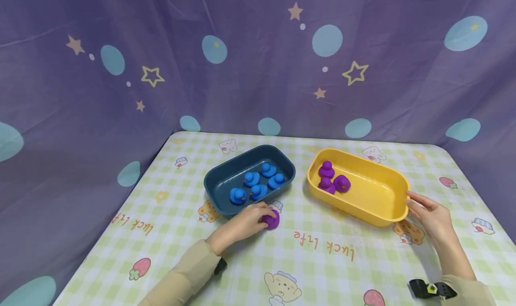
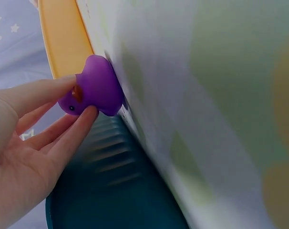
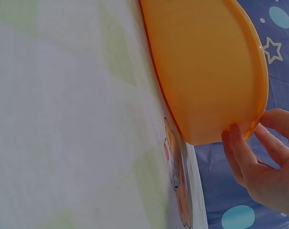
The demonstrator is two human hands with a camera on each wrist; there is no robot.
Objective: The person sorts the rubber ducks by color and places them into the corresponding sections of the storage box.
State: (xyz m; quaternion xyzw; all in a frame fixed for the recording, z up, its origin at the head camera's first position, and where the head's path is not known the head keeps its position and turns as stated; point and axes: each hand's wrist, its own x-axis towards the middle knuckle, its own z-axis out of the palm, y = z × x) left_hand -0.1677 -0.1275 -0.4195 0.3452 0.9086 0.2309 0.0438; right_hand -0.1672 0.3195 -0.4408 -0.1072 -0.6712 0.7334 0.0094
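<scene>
A purple rubber duck (image 2: 102, 86) sits on the tablecloth just in front of the dark blue basin (image 1: 219, 203). My left hand (image 1: 247, 221) pinches it by the head between thumb and fingers, as the left wrist view shows. Inside the dark blue basin are several blue ducks (image 1: 251, 178). To the right stands a yellow basin (image 1: 371, 194), with purple ducks (image 1: 327, 170) gathered at its left end. My right hand (image 1: 435, 218) touches that basin's right end with extended fingertips, against the outer wall and rim (image 3: 256, 129).
A checked tablecloth (image 1: 322, 270) with printed pictures and lettering covers the table. Behind it hangs a purple curtain (image 1: 258, 95) with stars and blue ovals. Both basins stand side by side toward the back, a narrow gap between them.
</scene>
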